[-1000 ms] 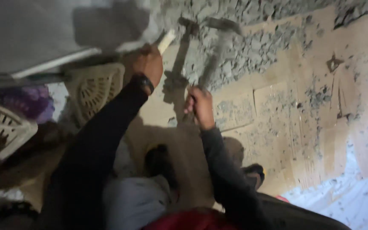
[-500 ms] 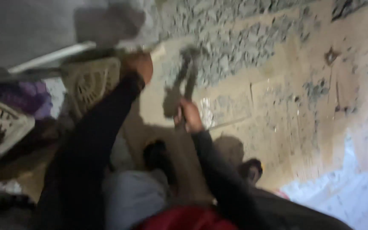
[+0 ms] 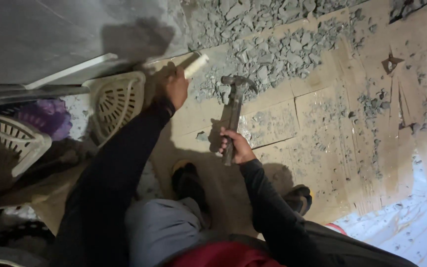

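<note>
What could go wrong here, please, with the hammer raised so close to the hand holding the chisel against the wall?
The right hand holds the claw hammer near the left hand gripping the pale chisel; a glancing blow could hit those fingers. Loose grey rubble covers the cardboard by the shoes, so footing may slip. More chips could fly upward.

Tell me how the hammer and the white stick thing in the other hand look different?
The claw hammer is dark metal with a curved claw head; the pale chisel-like tool is a plain whitish bar. The hammer looks longer and shows nearly whole, while most of the pale tool hides inside the left hand. The right hand holds the hammer low on its handle. Both are held over the rubble.
</note>
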